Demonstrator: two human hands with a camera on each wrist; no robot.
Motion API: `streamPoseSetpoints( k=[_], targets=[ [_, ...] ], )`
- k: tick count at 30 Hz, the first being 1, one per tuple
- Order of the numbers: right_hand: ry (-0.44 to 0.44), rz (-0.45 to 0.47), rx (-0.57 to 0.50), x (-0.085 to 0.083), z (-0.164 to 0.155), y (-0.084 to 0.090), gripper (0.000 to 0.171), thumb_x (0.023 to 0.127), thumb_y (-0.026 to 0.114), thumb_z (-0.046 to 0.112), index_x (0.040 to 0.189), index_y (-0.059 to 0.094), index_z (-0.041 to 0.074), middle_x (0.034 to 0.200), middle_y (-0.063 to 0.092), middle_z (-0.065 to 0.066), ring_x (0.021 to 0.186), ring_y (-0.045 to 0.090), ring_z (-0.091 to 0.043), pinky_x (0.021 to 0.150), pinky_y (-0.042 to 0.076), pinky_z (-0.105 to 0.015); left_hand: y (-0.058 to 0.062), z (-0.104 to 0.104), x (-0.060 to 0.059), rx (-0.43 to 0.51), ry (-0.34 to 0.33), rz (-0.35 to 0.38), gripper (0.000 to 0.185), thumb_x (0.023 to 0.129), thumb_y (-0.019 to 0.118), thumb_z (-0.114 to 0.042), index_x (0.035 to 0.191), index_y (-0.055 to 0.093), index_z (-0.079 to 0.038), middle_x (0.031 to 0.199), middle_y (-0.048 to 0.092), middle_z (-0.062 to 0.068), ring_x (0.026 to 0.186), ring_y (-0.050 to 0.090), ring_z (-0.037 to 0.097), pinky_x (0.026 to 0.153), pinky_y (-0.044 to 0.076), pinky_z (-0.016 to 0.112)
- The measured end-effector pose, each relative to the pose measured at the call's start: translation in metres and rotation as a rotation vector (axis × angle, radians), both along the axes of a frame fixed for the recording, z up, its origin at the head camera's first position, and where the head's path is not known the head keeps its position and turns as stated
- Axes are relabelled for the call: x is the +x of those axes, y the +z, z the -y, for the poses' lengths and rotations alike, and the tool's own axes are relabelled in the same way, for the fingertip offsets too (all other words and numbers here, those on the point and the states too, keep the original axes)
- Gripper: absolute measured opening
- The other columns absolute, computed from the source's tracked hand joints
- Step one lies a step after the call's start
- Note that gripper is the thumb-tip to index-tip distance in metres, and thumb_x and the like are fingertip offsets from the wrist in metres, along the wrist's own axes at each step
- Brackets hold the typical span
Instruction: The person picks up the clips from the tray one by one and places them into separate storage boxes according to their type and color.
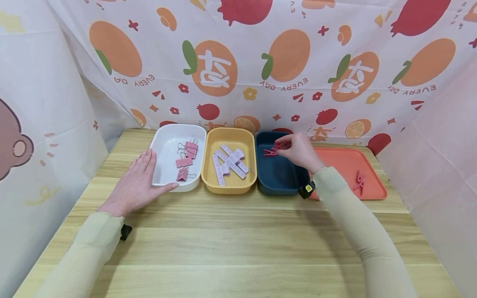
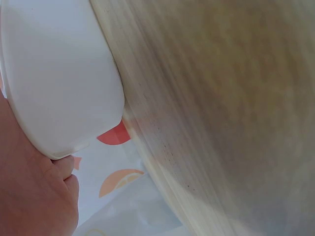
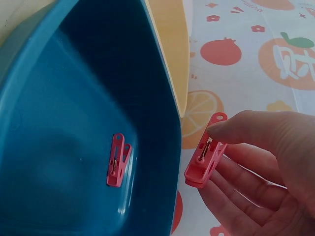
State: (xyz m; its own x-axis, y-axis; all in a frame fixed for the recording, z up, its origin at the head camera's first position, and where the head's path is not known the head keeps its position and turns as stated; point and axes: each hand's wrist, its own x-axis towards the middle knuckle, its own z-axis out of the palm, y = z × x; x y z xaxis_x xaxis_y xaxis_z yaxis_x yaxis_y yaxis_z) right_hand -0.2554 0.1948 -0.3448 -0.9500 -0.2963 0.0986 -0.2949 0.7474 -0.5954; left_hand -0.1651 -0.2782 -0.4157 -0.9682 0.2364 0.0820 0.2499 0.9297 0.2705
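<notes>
My right hand point(image 1: 298, 151) pinches a pink clothespin point(image 3: 205, 152) between thumb and fingers, above the back right part of the dark blue bin point(image 1: 277, 191). Inside that bin lies another pink clothespin point(image 3: 117, 162), seen on its floor in the right wrist view. My left hand point(image 1: 136, 182) rests against the left side and front corner of the white bin point(image 1: 162, 145), fingers straight and thumb spread along the front rim. Pink binder clips point(image 1: 184, 162) lie in the white bin. The left wrist view shows the bin's outer wall point(image 2: 59, 73) beside the hand.
A yellow bin point(image 1: 229, 190) with several lilac ruler-patterned clips point(image 1: 232, 164) stands between the white and blue bins. On the right, a coral tray point(image 1: 335, 159) holds pink clothespins point(image 1: 359, 183). The bins stand near the wooden table's point(image 1: 223, 240) back edge, before a fruit-print curtain point(image 1: 238, 95).
</notes>
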Motion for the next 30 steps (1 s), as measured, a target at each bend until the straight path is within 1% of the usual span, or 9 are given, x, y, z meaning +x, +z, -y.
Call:
streamPoseSetpoints(
  k=[5,16,22,27,30],
  targets=[
    [0.008,0.023,0.001,-0.002,0.003,-0.002,0.032,0.090,0.079,0.011,0.121,0.075,0.003,0.104,0.073,-0.010,0.090,0.066,-0.024,0.079,0.060,-0.036,0.000,0.000,0.001,0.001,-0.001,0.005,0.121,0.089,0.056,-0.075,0.158,0.003,0.010,0.165,-0.003,0.028,0.152,0.000,0.044,0.122,0.003,0.057],
    [-0.002,0.039,0.009,-0.011,0.006,-0.007,0.033,0.089,0.080,0.010,0.121,0.074,0.001,0.106,0.073,-0.012,0.092,0.066,-0.026,0.081,0.061,-0.036,0.000,-0.001,0.001,0.001,-0.001,0.006,0.121,0.089,0.055,-0.075,0.158,0.004,0.011,0.166,-0.003,0.027,0.152,-0.001,0.043,0.122,0.003,0.057],
    [-0.015,0.047,0.039,-0.014,0.009,-0.012,0.035,0.090,0.080,0.013,0.122,0.074,0.002,0.106,0.073,-0.014,0.092,0.066,-0.026,0.080,0.060,-0.037,-0.001,-0.001,0.001,-0.003,-0.002,0.001,0.121,0.090,0.055,-0.075,0.158,0.004,0.010,0.166,-0.003,0.028,0.152,-0.001,0.043,0.122,0.003,0.057],
    [-0.016,0.043,0.052,-0.013,0.011,-0.013,0.037,0.089,0.081,0.015,0.124,0.073,0.002,0.109,0.073,-0.015,0.094,0.067,-0.026,0.080,0.061,-0.036,-0.002,0.000,0.001,0.000,-0.002,0.001,0.121,0.089,0.056,-0.075,0.158,0.003,0.010,0.166,-0.003,0.027,0.153,-0.001,0.042,0.122,0.002,0.056],
    [-0.016,0.048,0.037,-0.013,0.010,-0.013,0.039,0.089,0.081,0.016,0.124,0.073,0.002,0.110,0.073,-0.015,0.095,0.067,-0.026,0.081,0.061,-0.036,-0.002,0.000,0.001,0.002,-0.001,0.001,0.121,0.089,0.056,-0.075,0.158,0.004,0.010,0.166,-0.003,0.027,0.153,-0.001,0.042,0.122,0.001,0.056]
  ],
)
